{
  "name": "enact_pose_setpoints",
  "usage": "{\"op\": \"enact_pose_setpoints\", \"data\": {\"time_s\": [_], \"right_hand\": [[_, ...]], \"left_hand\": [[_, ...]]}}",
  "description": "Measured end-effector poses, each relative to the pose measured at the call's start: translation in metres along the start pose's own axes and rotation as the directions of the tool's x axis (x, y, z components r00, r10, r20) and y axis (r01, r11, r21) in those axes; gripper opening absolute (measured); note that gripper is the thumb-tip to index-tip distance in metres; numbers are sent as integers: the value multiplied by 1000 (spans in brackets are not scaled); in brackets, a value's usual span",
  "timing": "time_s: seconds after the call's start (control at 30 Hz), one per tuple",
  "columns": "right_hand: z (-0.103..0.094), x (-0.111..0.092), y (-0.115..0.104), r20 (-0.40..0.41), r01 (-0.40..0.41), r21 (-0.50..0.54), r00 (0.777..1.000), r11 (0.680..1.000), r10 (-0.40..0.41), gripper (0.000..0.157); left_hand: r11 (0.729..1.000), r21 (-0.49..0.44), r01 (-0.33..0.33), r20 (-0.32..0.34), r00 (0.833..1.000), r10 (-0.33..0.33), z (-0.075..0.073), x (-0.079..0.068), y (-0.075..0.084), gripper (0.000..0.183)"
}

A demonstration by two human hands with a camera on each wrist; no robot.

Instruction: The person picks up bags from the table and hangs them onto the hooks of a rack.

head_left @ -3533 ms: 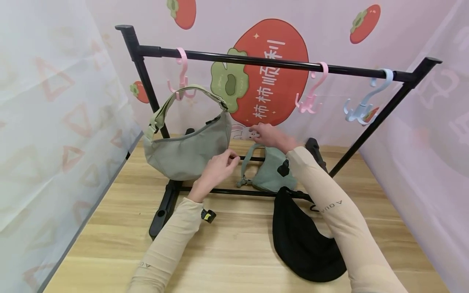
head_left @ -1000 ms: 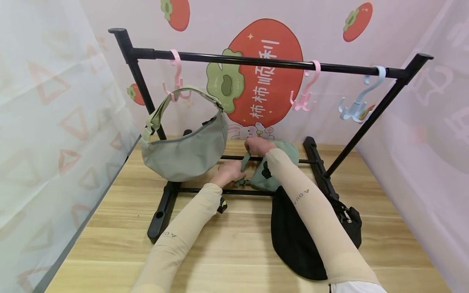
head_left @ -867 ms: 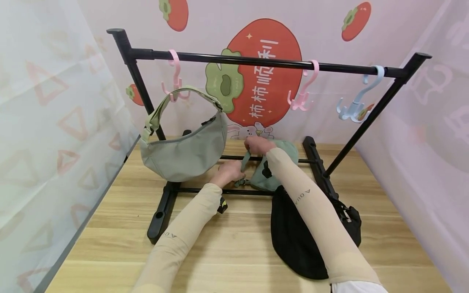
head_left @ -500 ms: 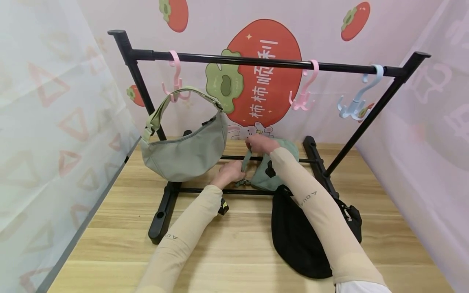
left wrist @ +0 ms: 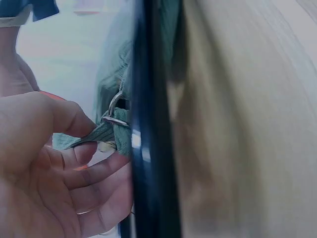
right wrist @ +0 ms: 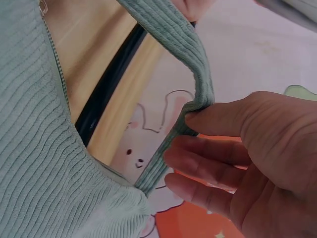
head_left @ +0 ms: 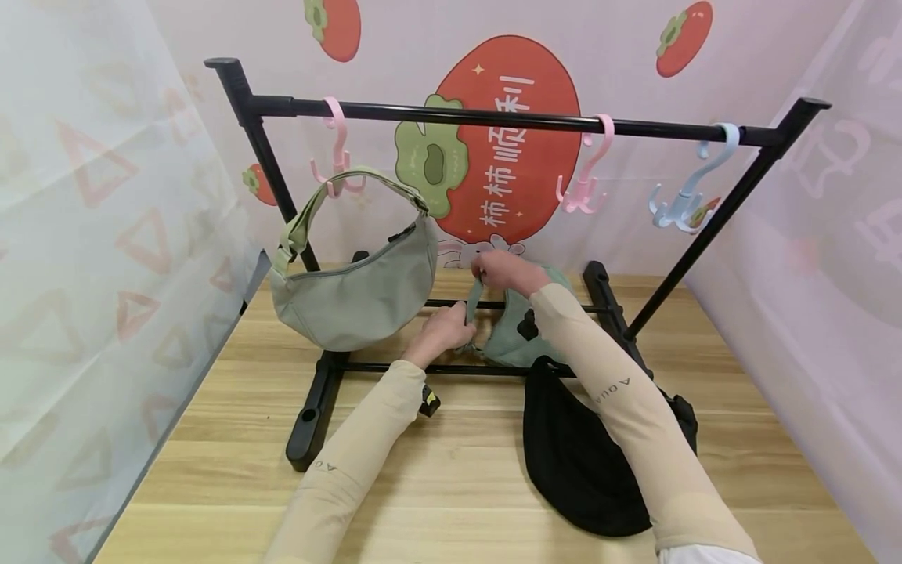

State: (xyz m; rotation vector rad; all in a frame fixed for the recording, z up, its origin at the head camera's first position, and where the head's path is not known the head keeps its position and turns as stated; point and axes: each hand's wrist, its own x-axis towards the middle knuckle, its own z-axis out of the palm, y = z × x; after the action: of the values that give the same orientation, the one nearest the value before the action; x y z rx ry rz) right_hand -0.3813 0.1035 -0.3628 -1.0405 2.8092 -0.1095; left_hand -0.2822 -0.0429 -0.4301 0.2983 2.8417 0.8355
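Observation:
A small green corduroy shoulder bag (head_left: 509,338) lies across the rack's lower bars, partly behind the right forearm. My left hand (head_left: 441,329) pinches its strap (head_left: 474,301) between thumb and fingers. The left wrist view puts this grip close to the strap's metal rings (left wrist: 115,120), next to a dark bar. Further up the same strap, my right hand (head_left: 509,271) has it between thumb and forefinger. In the right wrist view the strap (right wrist: 190,54) bends at that pinch, beside the bag's ribbed body (right wrist: 44,148). The other right fingers are loosely bent below.
A grey-green shoulder bag (head_left: 359,294) hangs from a pink hook (head_left: 338,145) on the black rack's top bar (head_left: 451,114). Another pink hook (head_left: 592,168) and a blue hook (head_left: 694,180) hang farther right. A black bag (head_left: 578,462) lies on the wooden table (head_left: 451,486) under the right forearm.
Earlier my left hand was beside the grey-green bag and my right hand above the corduroy bag; both then took its strap. In the last half second they have risen slightly with it.

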Motion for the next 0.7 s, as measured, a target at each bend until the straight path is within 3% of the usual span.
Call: {"op": "enact_pose_setpoints", "data": {"time_s": [0.13,0.3,0.7], "right_hand": [[-6,-7,-2,-36,22,-13,999,1000,-22,25],[-16,-16,-4,-108,52,19,993,998,-49,24],[-26,-34,-3,-295,95,92,953,991,-64,20]], "left_hand": [[999,-7,-52,-42,998,52,-5,-5,4,12],[998,2,-66,-71,995,66,-11,-10,9,12],[996,6,-85,-162,983,85,-32,-26,20,13]]}}
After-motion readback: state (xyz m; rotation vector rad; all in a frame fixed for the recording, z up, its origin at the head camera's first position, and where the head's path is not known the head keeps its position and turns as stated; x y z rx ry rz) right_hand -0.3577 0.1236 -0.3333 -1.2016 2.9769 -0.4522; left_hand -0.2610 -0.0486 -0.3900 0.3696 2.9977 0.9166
